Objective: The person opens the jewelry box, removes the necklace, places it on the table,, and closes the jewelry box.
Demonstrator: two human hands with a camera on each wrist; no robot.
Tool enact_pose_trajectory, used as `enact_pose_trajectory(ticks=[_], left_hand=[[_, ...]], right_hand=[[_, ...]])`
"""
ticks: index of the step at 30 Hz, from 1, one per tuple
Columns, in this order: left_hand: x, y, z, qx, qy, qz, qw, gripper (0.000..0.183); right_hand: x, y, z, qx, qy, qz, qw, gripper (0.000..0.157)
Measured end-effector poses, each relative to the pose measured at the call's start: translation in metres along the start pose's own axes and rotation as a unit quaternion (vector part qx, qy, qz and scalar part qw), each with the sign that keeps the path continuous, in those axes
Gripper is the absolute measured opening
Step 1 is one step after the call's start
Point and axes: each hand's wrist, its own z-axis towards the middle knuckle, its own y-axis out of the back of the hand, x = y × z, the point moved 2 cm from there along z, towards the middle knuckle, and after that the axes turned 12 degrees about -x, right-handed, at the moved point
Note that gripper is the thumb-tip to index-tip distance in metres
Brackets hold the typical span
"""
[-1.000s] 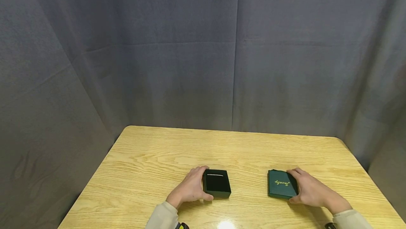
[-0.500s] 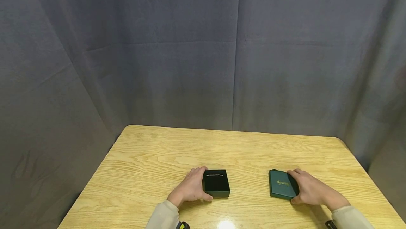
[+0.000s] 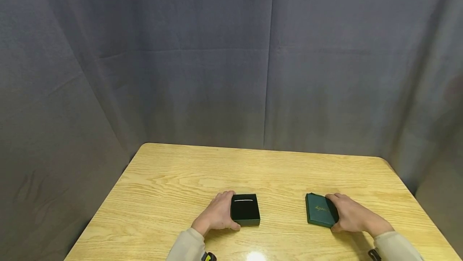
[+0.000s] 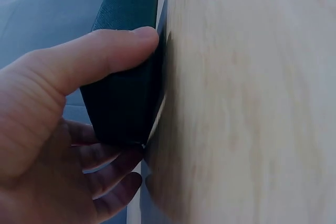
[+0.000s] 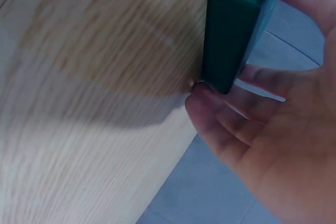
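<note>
On the wooden table (image 3: 202,164) my left hand (image 3: 215,213) grips an uncovered jewelry box base (image 3: 246,212) by its left end. Dark green outside, the base has a black insert with a thin pale line near its far side. The left wrist view shows the thumb along one side of the base (image 4: 123,106) and the fingers at the opposite side. Farther right, my right hand (image 3: 352,215) holds the dark green jewelry box lid (image 3: 319,211) by its right end, gold script on its top. From the right wrist, fingertips touch the lower corner of the lid (image 5: 230,35).
Grey curtains (image 3: 202,92) hang behind the table and at both sides. A band of bare wood separates the box base from the lid. Light sleeves cover both forearms, and a dark strap (image 3: 209,257) shows at the left wrist.
The box base has shifted slightly left with my left hand. My right hand and the lid stay almost in place. Both grips look the same as before.
</note>
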Motion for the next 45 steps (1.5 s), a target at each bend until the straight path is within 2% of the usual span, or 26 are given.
enact_pose_trajectory(ticks=[7,12,17,23,26,30,36,45], left_hand=[[-0.002,-0.001,-0.001,-0.007,-0.006,0.022,0.9997,0.098],[-0.002,-0.002,-0.002,0.000,0.000,0.018,0.9998,0.100],[-0.002,-0.002,-0.004,0.004,0.008,0.000,1.0000,0.105],[0.001,0.002,-0.005,0.015,0.018,-0.054,0.9983,0.109],[0.003,0.004,-0.006,0.019,0.022,-0.074,0.9968,0.106],[0.004,0.006,-0.008,0.026,0.031,-0.092,0.9949,0.100],[0.004,0.006,-0.008,0.026,0.040,-0.097,0.9941,0.096],[0.006,0.005,-0.006,0.027,0.040,-0.095,0.9943,0.095]], right_hand=[[0.004,-0.002,0.001,0.009,-0.035,-0.012,0.999,0.094],[0.007,-0.005,0.000,0.018,-0.046,-0.023,0.999,0.096],[0.012,-0.005,-0.004,0.013,-0.045,-0.026,0.999,0.099],[0.027,0.001,-0.008,-0.025,-0.028,-0.036,0.999,0.099],[0.040,0.005,-0.006,-0.045,-0.014,-0.033,0.998,0.092],[0.058,0.007,-0.001,-0.079,0.008,-0.028,0.996,0.075],[0.082,0.008,0.011,-0.146,0.050,-0.035,0.987,0.052],[0.114,-0.004,0.029,-0.154,0.076,-0.006,0.985,0.037]])
